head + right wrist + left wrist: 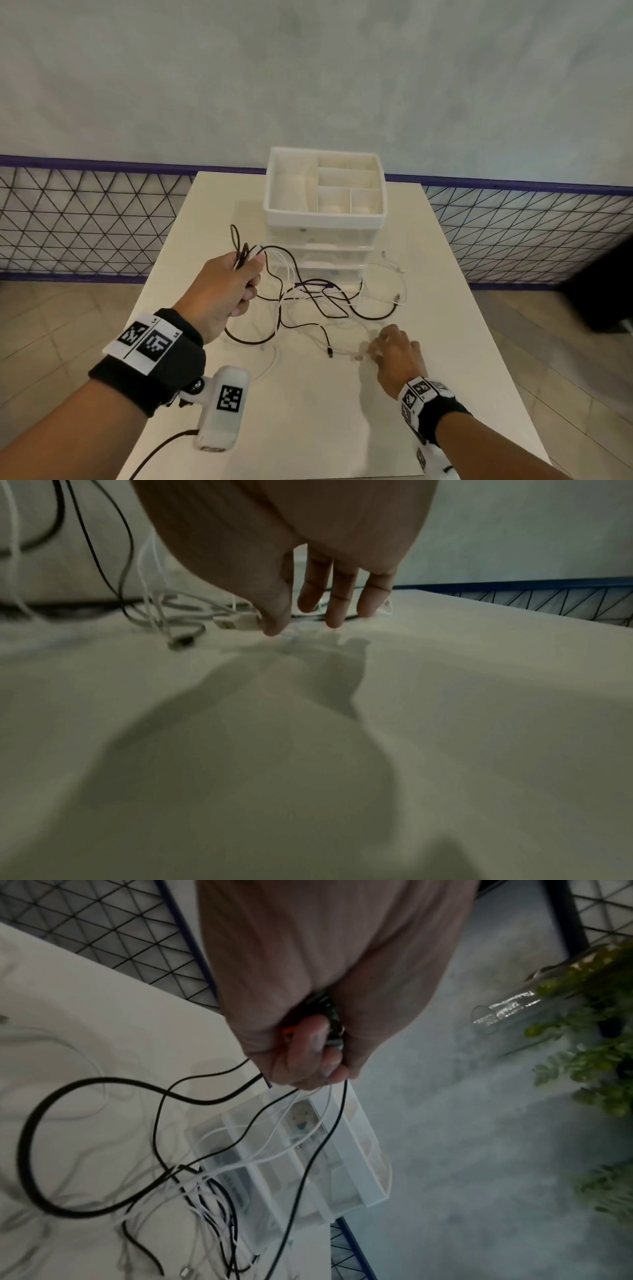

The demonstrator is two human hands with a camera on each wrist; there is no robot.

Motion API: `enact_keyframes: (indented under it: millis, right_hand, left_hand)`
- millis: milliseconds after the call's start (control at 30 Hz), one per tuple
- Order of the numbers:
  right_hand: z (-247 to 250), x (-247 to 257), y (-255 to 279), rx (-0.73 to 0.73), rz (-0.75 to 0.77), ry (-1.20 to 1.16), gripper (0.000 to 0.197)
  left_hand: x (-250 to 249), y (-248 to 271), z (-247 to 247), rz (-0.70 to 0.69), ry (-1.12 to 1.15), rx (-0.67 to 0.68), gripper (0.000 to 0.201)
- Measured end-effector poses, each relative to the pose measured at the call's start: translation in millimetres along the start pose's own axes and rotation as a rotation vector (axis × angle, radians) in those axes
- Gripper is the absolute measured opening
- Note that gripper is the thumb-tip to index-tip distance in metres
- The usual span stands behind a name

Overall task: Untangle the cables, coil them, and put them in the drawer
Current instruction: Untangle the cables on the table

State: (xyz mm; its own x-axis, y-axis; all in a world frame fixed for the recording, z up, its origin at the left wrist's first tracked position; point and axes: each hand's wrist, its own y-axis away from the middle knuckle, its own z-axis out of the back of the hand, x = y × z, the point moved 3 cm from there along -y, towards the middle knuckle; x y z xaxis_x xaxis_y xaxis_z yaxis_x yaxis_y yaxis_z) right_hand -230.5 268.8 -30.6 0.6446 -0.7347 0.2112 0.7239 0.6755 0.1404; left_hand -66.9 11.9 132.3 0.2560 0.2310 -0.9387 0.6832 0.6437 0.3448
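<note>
A tangle of black and white cables lies on the white table in front of a white plastic drawer unit whose drawers look closed. My left hand is raised above the table's left side. It grips a bunch of black and white cable strands in its fist, and they trail down to the tangle. My right hand is low at the tangle's near right edge, fingers straight and tips on the table. Its thumb is beside a white USB plug.
The drawer unit carries an open divided tray on top. A wire mesh fence runs behind the table. A dark object stands on the floor to the right. A plant and a glass bottle show in the left wrist view.
</note>
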Motion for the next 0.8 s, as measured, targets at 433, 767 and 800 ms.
enact_keyframes:
  millis: [433, 767, 800]
  right_hand:
    - [169.4, 146.4, -12.7, -0.074, 0.410, -0.683, 0.007]
    - [140.3, 36.2, -52.4, -0.142, -0.100, -1.105, 0.022]
    - [125.8, 19.6, -51.7, -0.188, -0.178, -1.090, 0.020]
  left_hand:
    - [-34.4, 17.4, -58.1, -0.210, -0.358, 0.221, 0.025]
    - [-64.1, 3.5, 1.8, -0.205, -0.007, 0.111, 0.012]
    - [-69.3, 2.4, 8.9, -0.227, 0.058, 0.088, 0.011]
